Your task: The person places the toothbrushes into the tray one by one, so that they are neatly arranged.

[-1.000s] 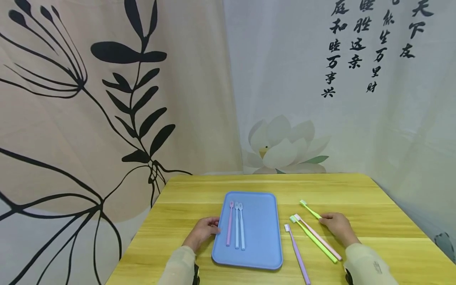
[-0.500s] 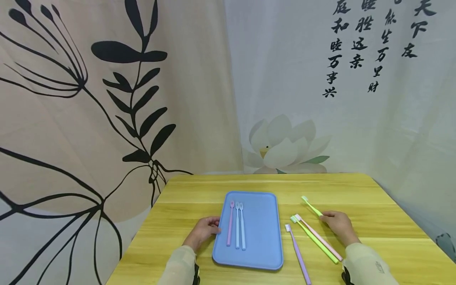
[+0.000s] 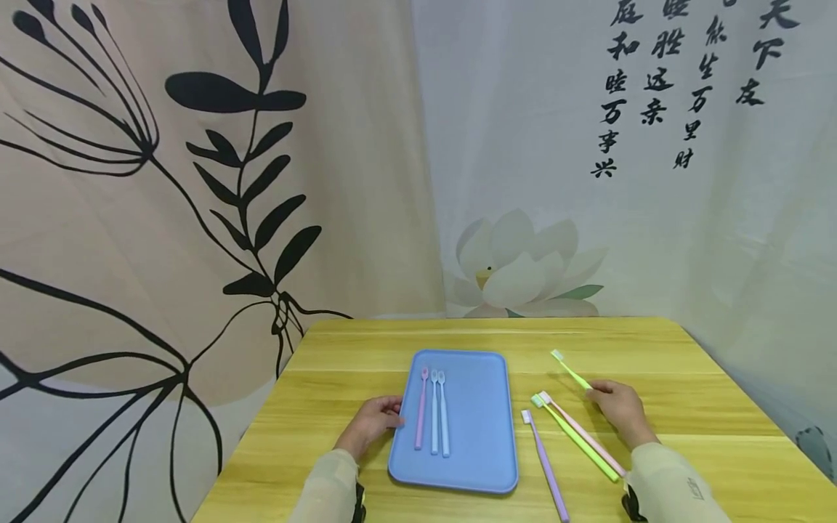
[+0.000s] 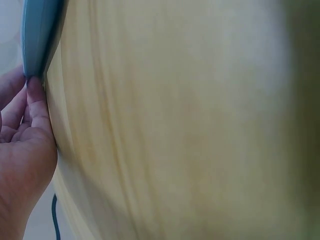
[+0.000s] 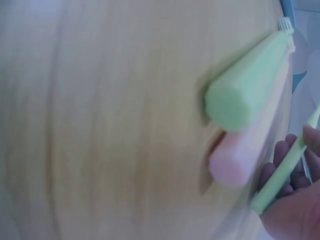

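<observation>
Green toothbrush (image 3: 578, 378) in the right grip (image 3: 620, 410); slightly higher than before

This looks like an indoor space, whether home or studio cannot be told, where a wood-grain table (image 3: 673, 396) stands before hanging cloth (image 3: 373, 181) that fills the background, printed with large black plants (image 3: 212, 93), a pale lotus flower (image 3: 523, 280) and columns of black Chinese writing (image 3: 612, 111).

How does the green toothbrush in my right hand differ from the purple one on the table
The green toothbrush is gripped by your right hand, while the purple toothbrush lies on the table, touched by neither hand.
In the head view, the green toothbrush slants more sideways than the purple toothbrush.
The green toothbrush's head is farther from you than the purple toothbrush's.
Both have pale bristles and heads pointing away from you.
</observation>
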A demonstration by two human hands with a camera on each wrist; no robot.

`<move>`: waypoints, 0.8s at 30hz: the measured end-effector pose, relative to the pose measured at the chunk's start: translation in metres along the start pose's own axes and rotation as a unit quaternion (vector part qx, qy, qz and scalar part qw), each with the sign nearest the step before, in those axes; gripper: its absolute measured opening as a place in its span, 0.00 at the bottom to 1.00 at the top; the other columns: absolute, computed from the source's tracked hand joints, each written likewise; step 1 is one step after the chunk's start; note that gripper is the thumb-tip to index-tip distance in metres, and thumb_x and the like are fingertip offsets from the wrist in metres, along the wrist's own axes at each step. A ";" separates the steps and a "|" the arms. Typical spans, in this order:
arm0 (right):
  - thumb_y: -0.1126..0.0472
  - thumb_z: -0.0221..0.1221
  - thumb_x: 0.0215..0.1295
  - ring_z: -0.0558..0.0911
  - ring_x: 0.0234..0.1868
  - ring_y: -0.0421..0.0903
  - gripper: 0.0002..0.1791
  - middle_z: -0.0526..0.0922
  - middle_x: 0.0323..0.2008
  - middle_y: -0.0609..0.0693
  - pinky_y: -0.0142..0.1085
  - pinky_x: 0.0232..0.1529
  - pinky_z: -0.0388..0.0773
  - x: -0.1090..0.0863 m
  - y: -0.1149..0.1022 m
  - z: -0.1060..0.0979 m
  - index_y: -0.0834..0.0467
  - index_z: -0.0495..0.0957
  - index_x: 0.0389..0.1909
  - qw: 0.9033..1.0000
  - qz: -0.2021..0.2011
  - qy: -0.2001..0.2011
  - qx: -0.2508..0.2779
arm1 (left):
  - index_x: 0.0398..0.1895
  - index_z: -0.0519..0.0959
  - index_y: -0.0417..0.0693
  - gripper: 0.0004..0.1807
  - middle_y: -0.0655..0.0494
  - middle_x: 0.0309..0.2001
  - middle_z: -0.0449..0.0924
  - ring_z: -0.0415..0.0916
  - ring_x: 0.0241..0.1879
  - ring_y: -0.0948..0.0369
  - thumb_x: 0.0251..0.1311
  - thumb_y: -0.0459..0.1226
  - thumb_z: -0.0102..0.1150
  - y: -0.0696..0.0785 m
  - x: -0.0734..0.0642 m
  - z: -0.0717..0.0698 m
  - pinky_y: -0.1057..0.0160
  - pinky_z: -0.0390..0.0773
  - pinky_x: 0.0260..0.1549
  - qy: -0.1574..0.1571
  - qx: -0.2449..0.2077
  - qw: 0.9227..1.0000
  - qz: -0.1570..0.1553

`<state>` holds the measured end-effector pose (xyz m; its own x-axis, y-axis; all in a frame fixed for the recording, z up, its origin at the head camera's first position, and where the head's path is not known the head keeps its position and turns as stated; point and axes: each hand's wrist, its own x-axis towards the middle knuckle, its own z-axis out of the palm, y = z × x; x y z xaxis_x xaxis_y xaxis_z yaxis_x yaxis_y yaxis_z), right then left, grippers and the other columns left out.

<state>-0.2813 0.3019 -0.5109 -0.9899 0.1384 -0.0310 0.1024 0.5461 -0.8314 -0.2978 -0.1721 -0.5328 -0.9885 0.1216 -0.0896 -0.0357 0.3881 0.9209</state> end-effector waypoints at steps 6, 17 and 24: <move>0.56 0.50 0.76 0.76 0.50 0.58 0.26 0.74 0.57 0.69 0.45 0.42 0.77 0.002 -0.001 0.002 0.71 0.69 0.65 1.000 0.004 0.006 0.018 | 0.58 0.76 0.28 0.25 0.47 0.43 0.78 0.74 0.41 0.57 0.54 0.24 0.66 -0.002 0.001 -0.001 0.60 0.77 0.45 -0.001 -0.009 1.000 0.007; 0.57 0.48 0.76 0.74 0.58 0.63 0.27 0.72 0.60 0.70 0.48 0.51 0.76 0.014 -0.018 0.014 0.69 0.65 0.69 0.995 0.032 0.002 0.094 | 0.58 0.76 0.28 0.25 0.47 0.43 0.78 0.74 0.41 0.57 0.54 0.24 0.66 0.000 0.000 0.000 0.59 0.77 0.45 -0.002 -0.015 1.000 0.007; 0.60 0.50 0.75 0.72 0.60 0.61 0.27 0.66 0.65 0.69 0.51 0.61 0.70 0.013 -0.045 0.030 0.70 0.63 0.69 0.978 0.046 0.007 0.203 | 0.58 0.76 0.28 0.25 0.46 0.44 0.78 0.73 0.41 0.57 0.55 0.24 0.66 0.001 -0.001 0.000 0.59 0.77 0.44 0.000 -0.014 1.000 0.004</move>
<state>-0.3021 0.2542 -0.4910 -0.9767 0.1838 -0.1109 0.1408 0.1587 -0.9772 -0.2966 -0.1719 -0.5319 -0.9888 0.1240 -0.0830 -0.0329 0.3617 0.9317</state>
